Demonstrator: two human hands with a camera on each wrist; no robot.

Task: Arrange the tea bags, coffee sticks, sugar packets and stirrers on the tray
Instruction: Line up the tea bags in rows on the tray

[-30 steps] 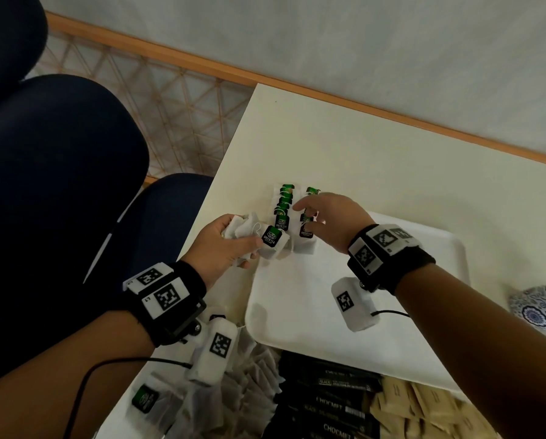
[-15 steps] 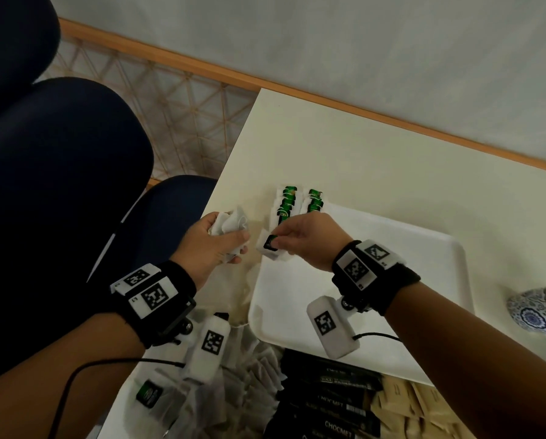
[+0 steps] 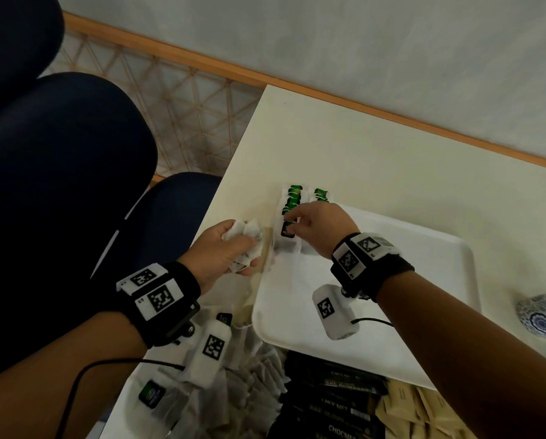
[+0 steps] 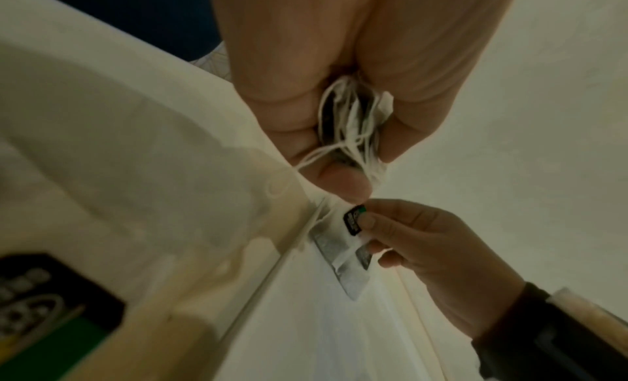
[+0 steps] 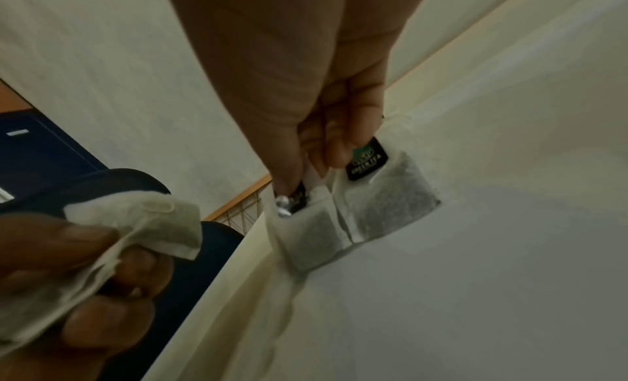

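Note:
My left hand hovers just left of the white tray and grips a bunch of tea bags. Their strings hang from my fist. My right hand is over the tray's far left corner. It pinches the top of a tea bag by its dark tag and holds it against the near end of the left row. Two short rows of tea bags with green tags lie there. A neighbouring bag lies flat on the tray.
Loose tea bags, black coffee sticks and brown sugar packets are heaped at the table's near edge. A blue-patterned cup stands right of the tray. Dark blue chairs stand left of the table.
My right hand took one tea bag from the bunch in my left hand and carried it to the near end of the left row. My left hand stayed beside the tray.

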